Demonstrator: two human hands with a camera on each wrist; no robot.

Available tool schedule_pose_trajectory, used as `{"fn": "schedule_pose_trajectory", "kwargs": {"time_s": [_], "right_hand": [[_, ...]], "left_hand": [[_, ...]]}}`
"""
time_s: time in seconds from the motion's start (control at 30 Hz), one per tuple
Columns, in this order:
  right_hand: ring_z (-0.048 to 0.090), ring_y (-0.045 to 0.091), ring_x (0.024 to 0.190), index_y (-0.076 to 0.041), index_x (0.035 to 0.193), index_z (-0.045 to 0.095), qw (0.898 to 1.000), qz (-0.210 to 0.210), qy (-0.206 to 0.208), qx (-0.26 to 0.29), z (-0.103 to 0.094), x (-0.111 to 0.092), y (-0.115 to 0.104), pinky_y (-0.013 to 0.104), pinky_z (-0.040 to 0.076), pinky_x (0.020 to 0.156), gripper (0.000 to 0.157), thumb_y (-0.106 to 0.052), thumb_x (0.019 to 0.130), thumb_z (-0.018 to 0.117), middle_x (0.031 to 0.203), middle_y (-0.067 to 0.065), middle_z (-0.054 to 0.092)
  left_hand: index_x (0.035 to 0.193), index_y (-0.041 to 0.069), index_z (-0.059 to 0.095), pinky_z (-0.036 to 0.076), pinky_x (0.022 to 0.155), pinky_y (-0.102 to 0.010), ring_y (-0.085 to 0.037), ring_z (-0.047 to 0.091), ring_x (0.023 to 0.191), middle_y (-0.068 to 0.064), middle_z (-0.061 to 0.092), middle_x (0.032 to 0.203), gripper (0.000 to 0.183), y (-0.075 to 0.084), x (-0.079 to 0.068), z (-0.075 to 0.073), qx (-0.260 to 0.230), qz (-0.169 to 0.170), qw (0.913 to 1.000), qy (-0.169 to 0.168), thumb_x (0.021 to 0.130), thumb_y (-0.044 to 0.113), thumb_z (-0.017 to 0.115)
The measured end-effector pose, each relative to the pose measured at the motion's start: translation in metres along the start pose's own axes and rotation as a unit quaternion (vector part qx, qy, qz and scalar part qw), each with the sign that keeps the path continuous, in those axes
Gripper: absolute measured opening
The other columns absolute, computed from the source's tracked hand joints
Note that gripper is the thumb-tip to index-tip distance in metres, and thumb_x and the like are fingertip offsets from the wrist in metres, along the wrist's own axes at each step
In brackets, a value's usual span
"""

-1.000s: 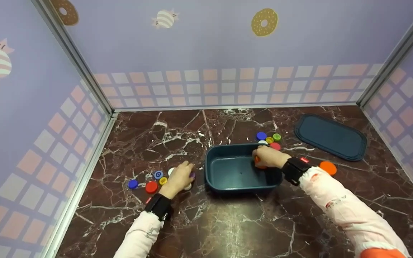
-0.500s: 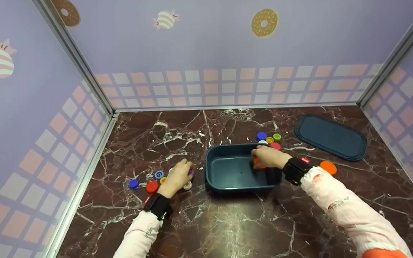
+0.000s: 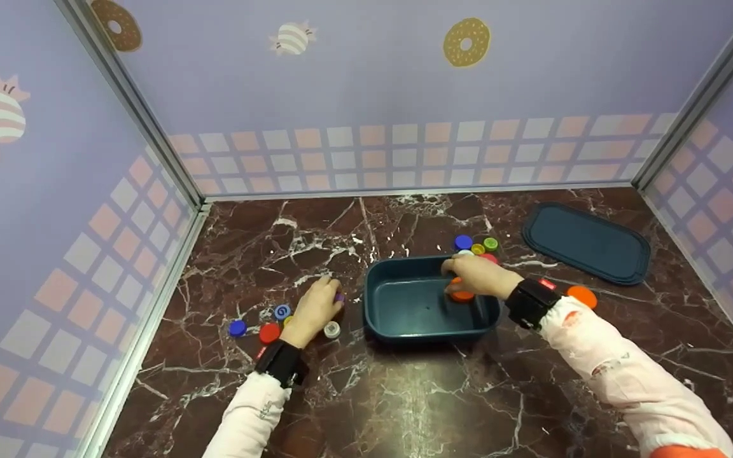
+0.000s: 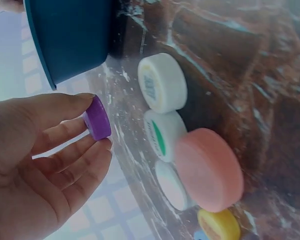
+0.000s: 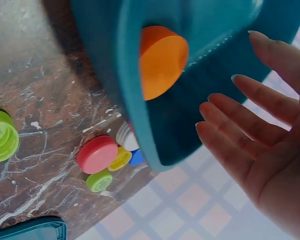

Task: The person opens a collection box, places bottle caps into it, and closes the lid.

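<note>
A purple bottle cap (image 4: 98,119) is pinched between thumb and fingers of my left hand (image 3: 314,310), raised off the tabletop in the left wrist view. Several white caps (image 4: 162,82), a red cap (image 3: 270,333) and a yellow cap (image 4: 219,224) lie beneath and beside that hand. Over the right end of a dark teal box (image 3: 371,299) is my right hand (image 3: 482,277), fingers extended. An orange cap (image 5: 162,65) sits inside the box; in the right wrist view a gap separates it from the right fingertips (image 5: 215,100).
Behind the box's right end lies a cluster with a blue cap (image 3: 463,242) and a green cap (image 3: 490,243). The teal lid (image 3: 586,243) rests at the back right. Another orange cap (image 3: 581,297) lies near the right wrist. Patterned walls bound the marble tabletop.
My right fingers have let go of the orange cap, leaving it in the box. The left hand has shifted slightly with the purple cap, uncovering more of a white cap.
</note>
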State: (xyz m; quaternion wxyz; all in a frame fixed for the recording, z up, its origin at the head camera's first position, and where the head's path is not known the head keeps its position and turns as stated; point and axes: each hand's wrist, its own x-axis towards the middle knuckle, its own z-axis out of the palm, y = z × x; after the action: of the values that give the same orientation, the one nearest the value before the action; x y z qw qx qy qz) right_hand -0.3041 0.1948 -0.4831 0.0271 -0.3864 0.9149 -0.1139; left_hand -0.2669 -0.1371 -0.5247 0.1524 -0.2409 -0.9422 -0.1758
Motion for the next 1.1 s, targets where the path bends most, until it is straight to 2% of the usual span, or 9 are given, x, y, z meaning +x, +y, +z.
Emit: {"fn": "schedule_pose_trajectory", "kwargs": {"time_s": [0.23,0.37,0.57,0.8,0.93,1.1], "right_hand": [[0.056,0.026,0.081,0.001,0.1,0.063,1.0,-0.017,0.026,0.004,-0.009,0.0,-0.004,0.035,0.047,0.068,0.034,-0.021,0.076,0.073,0.091,0.013,0.058],[0.056,0.025,0.08,0.001,0.1,0.063,0.999,-0.023,0.035,0.008,-0.015,-0.001,-0.004,0.035,0.047,0.068,0.034,-0.023,0.077,0.072,0.09,0.013,0.059],[0.057,0.025,0.084,0.001,0.104,0.062,0.999,0.001,0.04,0.018,-0.02,-0.003,-0.002,0.037,0.046,0.072,0.039,-0.025,0.077,0.072,0.095,0.012,0.061],[0.056,0.028,0.089,-0.002,0.112,0.059,0.998,0.026,0.05,0.031,-0.027,-0.006,0.0,0.038,0.046,0.072,0.043,-0.025,0.078,0.071,0.103,0.014,0.059],[0.057,0.028,0.089,-0.004,0.112,0.059,0.997,0.036,0.064,0.037,-0.032,-0.008,0.003,0.04,0.046,0.072,0.041,-0.025,0.078,0.071,0.103,0.014,0.059],[0.056,0.027,0.092,-0.005,0.109,0.06,0.995,0.041,0.075,0.049,-0.036,-0.011,0.007,0.041,0.045,0.076,0.038,-0.026,0.078,0.071,0.103,0.012,0.059]], "left_hand": [[0.082,0.0,0.057,0.045,0.059,-0.037,-0.026,0.053,0.068,-0.007,0.046,0.077,0.015,0.006,0.008,-0.003,-0.008,-0.011,0.9997,0.02,0.072,0.001,0.068],[0.085,-0.001,0.057,0.045,0.06,-0.037,-0.026,0.054,0.069,-0.008,0.047,0.078,0.018,0.01,0.013,-0.004,-0.014,-0.004,0.9994,0.032,0.072,0.002,0.069],[0.085,-0.002,0.058,0.045,0.062,-0.038,-0.027,0.054,0.072,-0.009,0.047,0.08,0.018,0.018,0.023,-0.006,-0.032,0.012,0.9985,0.044,0.072,0.0,0.07],[0.081,0.001,0.058,0.045,0.063,-0.037,-0.026,0.052,0.073,-0.007,0.046,0.078,0.016,0.026,0.033,-0.006,-0.027,0.025,0.998,0.052,0.071,0.002,0.07],[0.081,0.0,0.059,0.045,0.063,-0.037,-0.027,0.053,0.071,-0.008,0.047,0.078,0.014,0.031,0.039,-0.006,-0.024,0.036,0.9976,0.054,0.072,0.002,0.069],[0.082,0.001,0.058,0.045,0.063,-0.037,-0.026,0.054,0.072,-0.008,0.048,0.079,0.014,0.036,0.045,-0.003,-0.009,0.031,0.9986,0.043,0.074,0.005,0.069]]}}
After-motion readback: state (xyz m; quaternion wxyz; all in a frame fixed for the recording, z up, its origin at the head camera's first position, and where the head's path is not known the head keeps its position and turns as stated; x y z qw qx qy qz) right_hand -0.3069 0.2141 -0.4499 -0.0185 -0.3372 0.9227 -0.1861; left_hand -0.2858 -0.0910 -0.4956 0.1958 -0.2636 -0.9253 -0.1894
